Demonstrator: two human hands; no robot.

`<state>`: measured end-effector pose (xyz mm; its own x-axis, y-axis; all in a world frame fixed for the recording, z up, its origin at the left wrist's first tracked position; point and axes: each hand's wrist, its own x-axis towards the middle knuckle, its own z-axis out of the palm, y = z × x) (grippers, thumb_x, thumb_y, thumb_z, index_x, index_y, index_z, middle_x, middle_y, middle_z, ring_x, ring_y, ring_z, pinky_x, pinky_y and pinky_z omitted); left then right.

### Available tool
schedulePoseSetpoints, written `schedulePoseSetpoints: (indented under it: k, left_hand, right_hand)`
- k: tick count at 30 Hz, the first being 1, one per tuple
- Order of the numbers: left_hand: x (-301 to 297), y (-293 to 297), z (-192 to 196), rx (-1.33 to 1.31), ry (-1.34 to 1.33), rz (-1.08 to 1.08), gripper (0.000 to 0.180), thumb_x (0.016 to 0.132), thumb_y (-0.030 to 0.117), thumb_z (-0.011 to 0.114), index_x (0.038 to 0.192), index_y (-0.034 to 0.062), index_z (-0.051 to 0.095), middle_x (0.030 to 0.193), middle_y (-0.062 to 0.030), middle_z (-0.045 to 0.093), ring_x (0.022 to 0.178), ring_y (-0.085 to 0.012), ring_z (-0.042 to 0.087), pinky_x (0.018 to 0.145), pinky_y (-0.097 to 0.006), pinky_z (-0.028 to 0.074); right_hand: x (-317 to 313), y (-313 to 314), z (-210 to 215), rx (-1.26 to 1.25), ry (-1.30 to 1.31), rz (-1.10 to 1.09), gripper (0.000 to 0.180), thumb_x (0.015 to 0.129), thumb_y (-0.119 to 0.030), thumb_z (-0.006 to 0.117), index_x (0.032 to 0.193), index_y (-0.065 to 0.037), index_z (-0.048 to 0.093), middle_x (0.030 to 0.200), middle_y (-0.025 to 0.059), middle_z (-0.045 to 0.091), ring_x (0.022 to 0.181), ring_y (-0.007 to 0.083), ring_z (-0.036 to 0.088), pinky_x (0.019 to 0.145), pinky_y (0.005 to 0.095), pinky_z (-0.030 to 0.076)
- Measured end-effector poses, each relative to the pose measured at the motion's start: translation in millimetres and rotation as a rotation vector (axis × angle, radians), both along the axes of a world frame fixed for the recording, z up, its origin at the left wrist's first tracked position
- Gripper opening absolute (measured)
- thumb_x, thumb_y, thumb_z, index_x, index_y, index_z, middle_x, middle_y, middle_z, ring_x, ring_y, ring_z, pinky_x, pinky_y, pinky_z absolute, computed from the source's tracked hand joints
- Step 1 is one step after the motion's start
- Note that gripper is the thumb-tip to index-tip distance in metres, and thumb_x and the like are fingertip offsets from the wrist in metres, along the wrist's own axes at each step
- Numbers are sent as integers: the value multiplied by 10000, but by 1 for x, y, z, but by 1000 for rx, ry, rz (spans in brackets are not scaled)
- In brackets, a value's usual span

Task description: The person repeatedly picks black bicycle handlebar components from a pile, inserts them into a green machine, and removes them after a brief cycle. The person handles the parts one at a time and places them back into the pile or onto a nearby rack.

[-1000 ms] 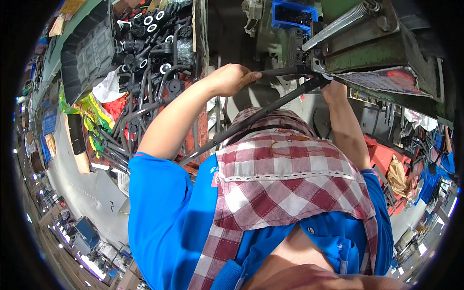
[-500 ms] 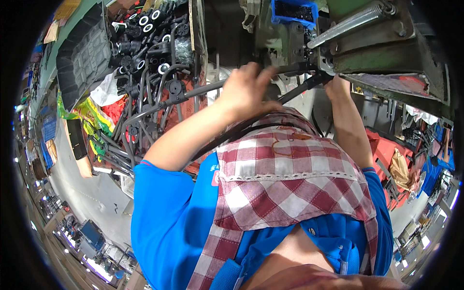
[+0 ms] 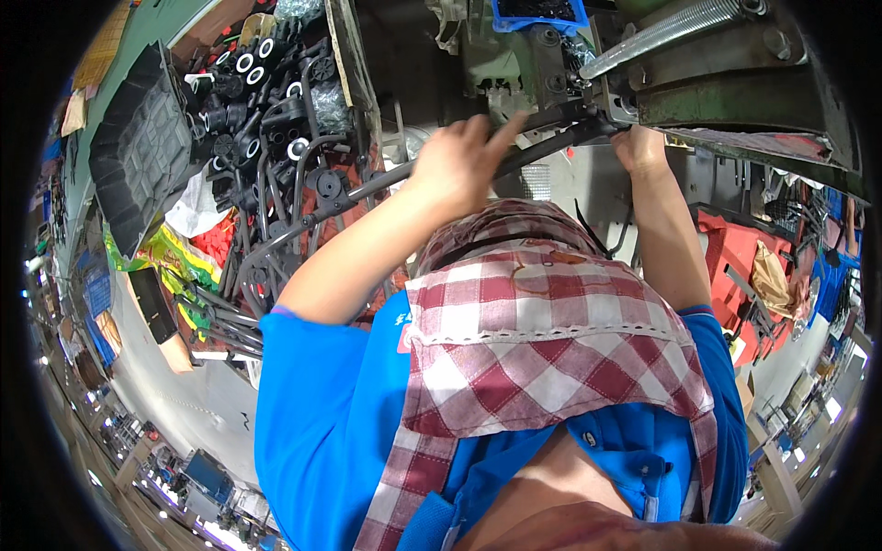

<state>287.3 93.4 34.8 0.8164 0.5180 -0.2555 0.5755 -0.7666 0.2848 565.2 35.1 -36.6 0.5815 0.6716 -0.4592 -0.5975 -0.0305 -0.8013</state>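
Note:
A black metal tube frame (image 3: 559, 140) runs across in front of me, its two bars meeting at a joint beside the green machine (image 3: 735, 106). My left hand (image 3: 457, 163) is closed around the bars left of the joint; its fingertips are slightly blurred, one finger pointing toward the machine. At the joint end, my right hand (image 3: 639, 149) grips the frame from below, with its fingertips partly hidden behind the bar and machine edge. A metal bracket (image 3: 621, 108) on the machine sits right above that joint.
A blue bin (image 3: 540, 22) of small dark parts stands behind the frame. To the left is a pile of black tubes and plastic fittings (image 3: 266, 119), beside a black moulded tray (image 3: 147, 147). A silver spring (image 3: 675, 39) crosses the machine's top. Red crates (image 3: 735, 275) sit at right.
The lower bar has swung up closer to the upper bar, away from my apron. My left hand has shifted slightly with it; my right hand stays at the joint. The view has tilted a little.

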Motion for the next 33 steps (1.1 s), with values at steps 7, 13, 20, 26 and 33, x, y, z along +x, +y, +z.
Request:
schedulePoseSetpoints:
  k: [7, 13, 20, 26, 33]
  left_hand:
    - [-109, 10, -5, 222, 11, 154, 806, 643, 190, 797, 1371, 92, 465, 1050, -128, 564, 1018, -302, 590, 1078, -532, 316]
    - [-105, 6, 0, 226, 11, 138, 783, 628, 164, 777, 1348, 76, 481, 1029, -140, 578, 975, -310, 605, 965, -458, 376]
    - [-104, -1, 2, 190, 42, 166, 834, 611, 148, 797, 1367, 52, 458, 1020, -141, 567, 1008, -316, 589, 983, -455, 370]
    - [-105, -8, 1, 189, 36, 198, 820, 605, 149, 808, 1344, 56, 465, 1006, -138, 556, 978, -310, 603, 994, -463, 367]
    - [-108, -6, 0, 188, 16, 190, 807, 616, 162, 808, 1343, 64, 472, 1012, -133, 556, 985, -305, 597, 990, -462, 366]
  right_hand:
    - [8, -9, -6, -64, 39, -23, 261, 1036, -306, 485, 1209, -134, 576, 1196, 31, 621, 1006, 230, 622, 733, 441, 505]
    - [4, -5, -2, -2, 18, -5, 264, 1023, -308, 499, 1202, -129, 572, 1172, 21, 619, 1020, 223, 614, 743, 422, 512]
    - [6, -6, -9, 38, 0, 43, 257, 987, -298, 563, 1189, -139, 581, 1151, 26, 620, 1013, 208, 600, 730, 406, 521]
    - [7, -5, -11, 105, 30, 109, 335, 990, -359, 557, 1245, -142, 567, 1202, 33, 603, 1099, 236, 570, 840, 504, 497]
    - [-2, -4, 7, 59, 55, 69, 425, 1004, -417, 534, 1337, -153, 540, 1326, 9, 568, 1217, 226, 542, 1019, 489, 441]
